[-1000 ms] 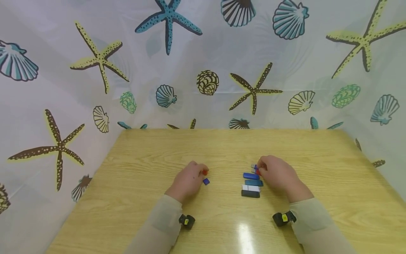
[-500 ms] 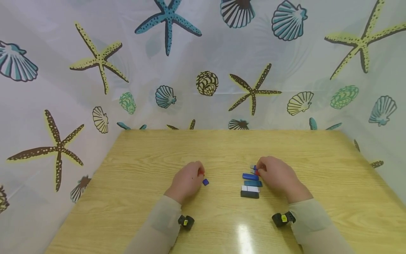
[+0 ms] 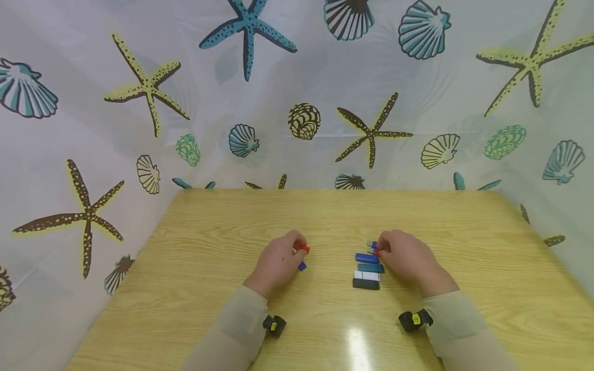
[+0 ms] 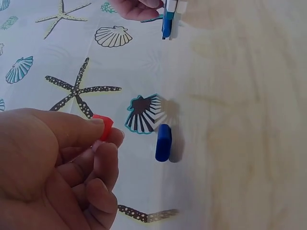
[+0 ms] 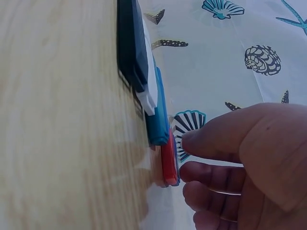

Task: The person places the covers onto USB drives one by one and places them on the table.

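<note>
Between thumb and fingertip, my left hand [image 3: 277, 263] pinches a small red cap [image 4: 103, 125], lifted off the table. A blue cap [image 3: 302, 266] lies on the table just below that hand, partly covered by it in the head view. At the right, my right hand [image 3: 408, 255] rests with loosely curled fingers beside an uncapped red USB flash drive [image 5: 169, 165]; whether they touch it is unclear. An uncapped blue USB flash drive [image 3: 373, 244] lies just behind the red one, its metal plug pointing left.
Nearer me, a column of USB flash drives continues: a blue one [image 3: 367, 258], a teal one [image 3: 370, 268], a white one [image 3: 367, 276] and a black one [image 3: 366, 284]. The wooden table [image 3: 232, 216] ends at a shell-patterned curtain [image 3: 278, 154].
My left hand has lifted the red cap slightly and turned it, so more of it shows; the blue cap is now more covered. The right hand has stayed beside the red flash drive.
</note>
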The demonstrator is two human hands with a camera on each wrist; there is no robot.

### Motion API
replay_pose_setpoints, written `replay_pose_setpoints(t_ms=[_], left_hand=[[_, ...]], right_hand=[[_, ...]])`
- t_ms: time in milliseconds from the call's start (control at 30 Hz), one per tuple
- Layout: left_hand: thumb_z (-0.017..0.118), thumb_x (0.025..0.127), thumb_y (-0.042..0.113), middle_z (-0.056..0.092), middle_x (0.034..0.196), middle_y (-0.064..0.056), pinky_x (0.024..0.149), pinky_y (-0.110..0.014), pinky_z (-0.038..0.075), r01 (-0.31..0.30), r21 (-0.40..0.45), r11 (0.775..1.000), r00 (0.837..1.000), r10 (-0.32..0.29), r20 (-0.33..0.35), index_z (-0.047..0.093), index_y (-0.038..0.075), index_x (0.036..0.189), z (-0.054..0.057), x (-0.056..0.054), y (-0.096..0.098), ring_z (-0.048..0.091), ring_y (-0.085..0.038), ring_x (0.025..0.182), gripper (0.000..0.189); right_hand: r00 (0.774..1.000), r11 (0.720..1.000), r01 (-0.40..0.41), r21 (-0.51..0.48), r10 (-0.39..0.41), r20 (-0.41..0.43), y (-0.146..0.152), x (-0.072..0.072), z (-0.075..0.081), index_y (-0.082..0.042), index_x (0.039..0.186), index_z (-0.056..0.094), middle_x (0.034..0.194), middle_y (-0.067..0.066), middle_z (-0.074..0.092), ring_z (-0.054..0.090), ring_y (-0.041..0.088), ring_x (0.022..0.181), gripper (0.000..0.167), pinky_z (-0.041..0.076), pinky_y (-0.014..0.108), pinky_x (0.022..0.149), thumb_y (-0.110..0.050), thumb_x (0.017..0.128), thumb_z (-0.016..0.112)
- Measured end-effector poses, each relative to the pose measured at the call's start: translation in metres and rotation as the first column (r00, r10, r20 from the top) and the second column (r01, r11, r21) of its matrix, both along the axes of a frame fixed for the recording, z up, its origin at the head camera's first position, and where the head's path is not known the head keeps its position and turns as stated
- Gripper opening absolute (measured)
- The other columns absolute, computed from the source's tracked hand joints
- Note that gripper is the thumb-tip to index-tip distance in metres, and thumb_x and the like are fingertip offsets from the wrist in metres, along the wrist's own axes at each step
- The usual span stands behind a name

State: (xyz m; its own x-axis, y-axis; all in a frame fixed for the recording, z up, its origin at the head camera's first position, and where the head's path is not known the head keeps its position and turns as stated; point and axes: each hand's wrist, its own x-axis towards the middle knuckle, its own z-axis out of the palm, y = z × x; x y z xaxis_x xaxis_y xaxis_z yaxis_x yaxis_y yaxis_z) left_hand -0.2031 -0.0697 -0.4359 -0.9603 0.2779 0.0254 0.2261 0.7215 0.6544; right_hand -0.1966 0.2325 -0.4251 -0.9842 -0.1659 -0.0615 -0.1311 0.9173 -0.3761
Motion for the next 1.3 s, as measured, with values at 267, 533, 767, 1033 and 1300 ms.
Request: replay_pose_setpoints(t_ms=[267,533,767,1033,1300], left_hand=[[0.061,0.102,0.017,0.068,0.115,0.004,0.079,-0.033,0.051,0.054,0.027,0.998,0.998,-0.055,0.034,0.069,0.017,0.121,0.003,0.003,0.004,0.061,-0.010,0.082,0.020],[0.064,0.101,0.020,0.068,0.110,0.005,0.073,-0.031,0.049,0.065,-0.014,0.998,0.998,-0.066,-0.016,0.067,0.021,0.111,0.005,0.005,0.007,0.058,-0.014,0.082,0.011],[0.064,0.100,0.017,0.068,0.107,0.006,0.075,-0.032,0.049,0.089,-0.015,0.996,0.995,-0.090,-0.041,0.066,0.023,0.108,0.004,0.005,0.008,0.057,-0.014,0.083,0.010],[0.063,0.100,0.020,0.068,0.107,0.007,0.082,-0.035,0.050,0.082,-0.010,0.997,0.997,-0.082,-0.012,0.065,0.024,0.104,0.003,0.006,0.010,0.059,-0.014,0.090,0.006],[0.062,0.100,0.018,0.067,0.104,0.010,0.081,-0.035,0.050,0.095,-0.010,0.995,0.995,-0.095,-0.012,0.064,0.026,0.102,0.000,0.007,0.010,0.059,-0.013,0.089,0.008]], right_hand=[[1.000,1.000,-0.007,0.027,0.008,-0.003,0.001,-0.001,0.000,-0.011,0.098,0.069,0.098,0.005,0.066,0.059,0.023,0.084,0.007,0.052,0.050,0.079,-0.016,0.095,0.068],[1.000,0.999,-0.005,0.043,0.005,-0.003,0.003,-0.002,-0.002,-0.009,0.098,0.070,0.099,0.006,0.067,0.060,0.024,0.085,0.005,0.052,0.050,0.079,-0.012,0.095,0.067],[0.999,0.998,-0.016,0.056,0.015,0.029,0.005,-0.004,-0.005,-0.007,0.100,0.068,0.097,0.006,0.066,0.060,0.024,0.084,0.007,0.052,0.050,0.079,-0.009,0.093,0.068],[0.994,0.999,-0.006,0.046,0.001,0.110,0.008,-0.005,-0.006,-0.006,0.101,0.068,0.097,0.007,0.067,0.061,0.025,0.084,0.011,0.052,0.050,0.080,-0.014,0.094,0.068],[0.982,0.999,0.033,-0.003,-0.032,0.187,0.014,-0.003,-0.006,-0.007,0.096,0.066,0.087,0.005,0.062,0.054,0.023,0.073,0.016,0.044,0.037,0.063,-0.023,0.094,0.067]])
